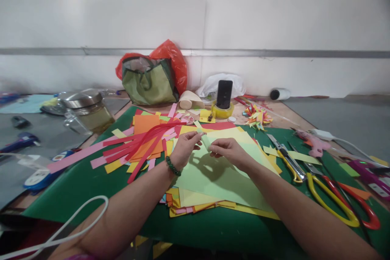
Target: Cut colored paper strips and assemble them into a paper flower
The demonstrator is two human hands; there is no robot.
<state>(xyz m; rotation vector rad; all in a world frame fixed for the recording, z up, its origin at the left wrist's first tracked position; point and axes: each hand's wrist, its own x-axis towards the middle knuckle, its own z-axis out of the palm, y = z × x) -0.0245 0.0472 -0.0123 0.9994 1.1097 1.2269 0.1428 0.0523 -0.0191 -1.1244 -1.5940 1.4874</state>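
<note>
A narrow pale green paper strip [206, 142] runs between my two hands, above a stack of light green and yellow paper sheets [225, 183]. My left hand [188, 146], with a dark green bead bracelet [173, 165] at the wrist, pinches the strip's upper part. Closed on its lower end are the fingers of my right hand [227, 150]. Both hands cast shadows on the top sheet. Red paper strips [131, 146] and orange paper [146, 128] lie left of my left hand.
Right of the sheets lie a utility knife [286, 158], scissors [330, 199] and a pink glue gun [312, 142]. A phone [224, 93] stands behind on a yellow tape roll [223, 110]. At left are a glass jar [88, 111] and a green bag [149, 81]. A white cable [76, 207] crosses my left arm.
</note>
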